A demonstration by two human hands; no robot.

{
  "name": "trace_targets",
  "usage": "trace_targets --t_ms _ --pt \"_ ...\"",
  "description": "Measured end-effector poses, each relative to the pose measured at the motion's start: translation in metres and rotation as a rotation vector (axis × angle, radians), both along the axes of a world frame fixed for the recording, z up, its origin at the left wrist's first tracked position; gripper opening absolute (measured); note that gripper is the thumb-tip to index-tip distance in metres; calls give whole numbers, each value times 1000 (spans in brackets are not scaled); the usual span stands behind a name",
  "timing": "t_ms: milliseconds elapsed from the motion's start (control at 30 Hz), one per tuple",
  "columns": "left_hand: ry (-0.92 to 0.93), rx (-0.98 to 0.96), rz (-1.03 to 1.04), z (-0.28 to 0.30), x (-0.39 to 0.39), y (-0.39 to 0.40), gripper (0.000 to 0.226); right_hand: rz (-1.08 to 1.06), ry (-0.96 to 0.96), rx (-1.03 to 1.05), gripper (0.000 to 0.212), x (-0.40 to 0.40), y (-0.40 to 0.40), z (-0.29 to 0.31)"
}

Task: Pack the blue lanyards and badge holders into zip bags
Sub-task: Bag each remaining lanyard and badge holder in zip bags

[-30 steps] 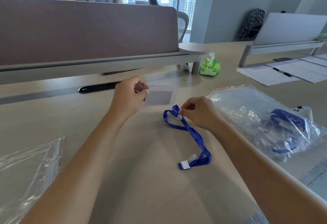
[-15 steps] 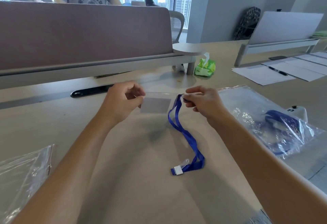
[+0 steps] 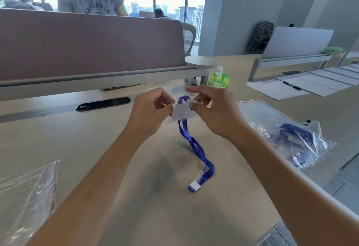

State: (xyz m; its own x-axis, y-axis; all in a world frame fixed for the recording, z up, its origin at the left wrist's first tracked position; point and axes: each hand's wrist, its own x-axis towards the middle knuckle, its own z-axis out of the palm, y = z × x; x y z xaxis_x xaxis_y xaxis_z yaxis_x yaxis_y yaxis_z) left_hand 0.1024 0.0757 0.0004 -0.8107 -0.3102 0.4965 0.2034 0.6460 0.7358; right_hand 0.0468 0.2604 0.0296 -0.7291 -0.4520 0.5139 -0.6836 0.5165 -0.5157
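Badge holder [image 3: 182, 113]: clear, with pale insert, held above the desk [image 3: 97, 148], pinched at its near-left edge by the left hand [image 3: 149, 113] and at its right edge by the right hand [image 3: 213, 111]. Blue lanyard [image 3: 196, 148]: top loop at the holder, strap trailing down from it to the desk, white clip end lying nearer the person. Right of the holder, a filled zip bag [image 3: 287, 135]; far left and nearer, an empty zip bag [image 3: 27, 197]; behind the holder, a green tissue pack [image 3: 218, 79].

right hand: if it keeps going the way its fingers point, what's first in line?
The right hand points left at the badge holder it already pinches. Just past that come the left hand fingers, probably the first new contact; depth is unclear.
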Motion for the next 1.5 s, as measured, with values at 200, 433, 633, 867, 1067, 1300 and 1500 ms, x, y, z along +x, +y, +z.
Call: trace_targets --t_ms 200,433,633,867,1067,1300,1500 --pt "4 -8 -102 8 6 -5 17 -18 123 77 18 -5 -2 4" --pt "-82 -52 -108 15 7 -2 22 -34 196 204 15 -6 -3 15" --pt "-99 -49 -165 23 14 -5 22 98 53 148 10 -6 2 15" --pt "-126 -44 -142 21 13 -2 14 141 -46 168 9 -9 8 16" --pt "-86 -103 -128 21 9 3 15 181 -69 167 10 -8 8 20" --pt "-52 -169 -93 18 7 4 16 158 -41 195 17 -8 10 25" --pt "-83 -77 -79 13 1 8 17 112 -7 242 11 -12 8 22"
